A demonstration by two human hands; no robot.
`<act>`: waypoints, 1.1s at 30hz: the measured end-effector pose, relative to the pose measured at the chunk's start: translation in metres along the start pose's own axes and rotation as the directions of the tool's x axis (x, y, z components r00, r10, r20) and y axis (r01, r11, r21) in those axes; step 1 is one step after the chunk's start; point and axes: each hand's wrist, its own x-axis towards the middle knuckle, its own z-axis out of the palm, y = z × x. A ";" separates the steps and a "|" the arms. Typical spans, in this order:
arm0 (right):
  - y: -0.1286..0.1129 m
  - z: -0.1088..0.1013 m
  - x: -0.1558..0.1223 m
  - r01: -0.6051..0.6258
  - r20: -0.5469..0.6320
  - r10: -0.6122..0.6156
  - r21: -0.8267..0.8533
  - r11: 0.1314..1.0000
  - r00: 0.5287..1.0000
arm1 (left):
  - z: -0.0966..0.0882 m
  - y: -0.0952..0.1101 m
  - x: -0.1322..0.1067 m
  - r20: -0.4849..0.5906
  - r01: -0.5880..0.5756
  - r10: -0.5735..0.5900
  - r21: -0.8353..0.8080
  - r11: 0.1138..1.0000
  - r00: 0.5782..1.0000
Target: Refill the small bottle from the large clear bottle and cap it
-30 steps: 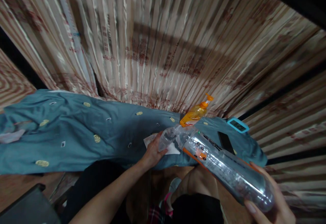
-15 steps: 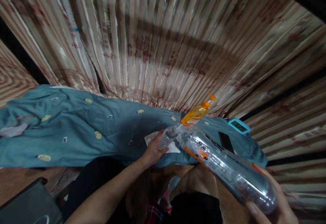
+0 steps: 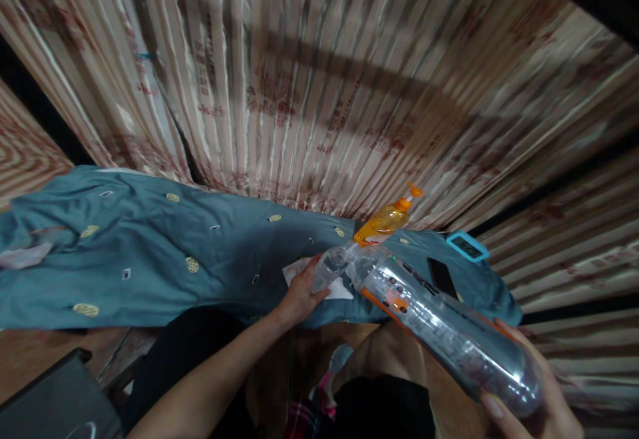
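A large clear plastic water bottle (image 3: 439, 332) with an orange strap and a small printed car lies slanted in my right hand (image 3: 544, 386), whose fingers and thumb wrap its lower end. The bottle's neck points up and left, towards my left hand (image 3: 302, 292). Pinched in that hand is a clear, rounded plastic piece (image 3: 332, 266), perhaps a cup or the lid. It sits right at the bottle's neck; whether the two touch I cannot tell. White paper (image 3: 339, 289) lies beneath my left hand. Just behind the neck stands an orange pump bottle (image 3: 383, 223).
A teal cloth (image 3: 224, 253) with pineapple prints covers the narrow surface. On its right side are a black phone (image 3: 442, 277) and a blue-framed digital clock (image 3: 467, 246). Crumpled pale material (image 3: 24, 256) lies at far left. Striped curtains (image 3: 299, 93) hang close behind.
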 end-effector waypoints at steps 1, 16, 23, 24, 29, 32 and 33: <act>0.000 0.000 0.000 -0.001 0.000 0.001 -0.004 1.000 1.000 | 0.000 0.000 0.000 0.000 0.000 0.000 0.000 1.000 1.000; -0.004 -0.003 -0.001 0.001 0.003 -0.001 -0.016 1.000 1.000 | 0.000 0.000 0.000 -0.007 0.019 -0.019 0.026 0.999 1.000; -0.005 -0.003 0.000 -0.015 0.000 0.015 -0.036 0.999 1.000 | 0.000 0.003 0.000 -0.007 0.013 -0.013 0.005 1.000 1.000; -0.005 -0.004 0.000 -0.017 0.001 0.017 -0.044 0.999 1.000 | 0.000 0.003 0.000 -0.010 0.013 -0.013 -0.001 1.000 1.000; -0.007 -0.005 0.001 0.010 -0.006 -0.010 -0.083 0.997 1.000 | 0.000 0.002 0.000 -0.009 0.013 -0.013 -0.013 1.000 1.000; -0.007 -0.003 0.003 0.029 -0.004 -0.029 -0.086 0.996 1.000 | 0.000 0.002 0.000 -0.007 0.016 -0.016 -0.004 1.000 1.000; -0.007 -0.003 0.003 0.029 -0.004 -0.030 -0.081 0.996 1.000 | 0.000 0.002 0.000 -0.007 0.018 -0.018 0.001 1.000 1.000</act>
